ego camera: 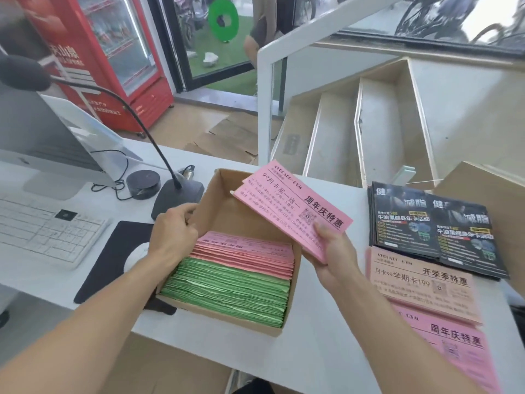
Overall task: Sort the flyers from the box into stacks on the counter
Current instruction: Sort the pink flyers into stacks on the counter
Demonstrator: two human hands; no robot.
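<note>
1. The box (227,211) is plain brown cardboard, matt.
2. The pink flyers (292,209) are thin, matt paper.
3. The black flyers (437,226) look shiny.
4. The counter (321,322) is smooth and white.

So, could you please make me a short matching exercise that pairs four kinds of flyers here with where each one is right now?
Things:
1. green flyers
2. black flyers
3. bright pink bundle
4. pale peach stack

Places:
A. held in the right hand
B. near end of the box
C. far right of the counter, beside the stairs
D. on the counter, just in front of the black ones

Pairs: 1-B, 2-C, 3-A, 4-D
</note>
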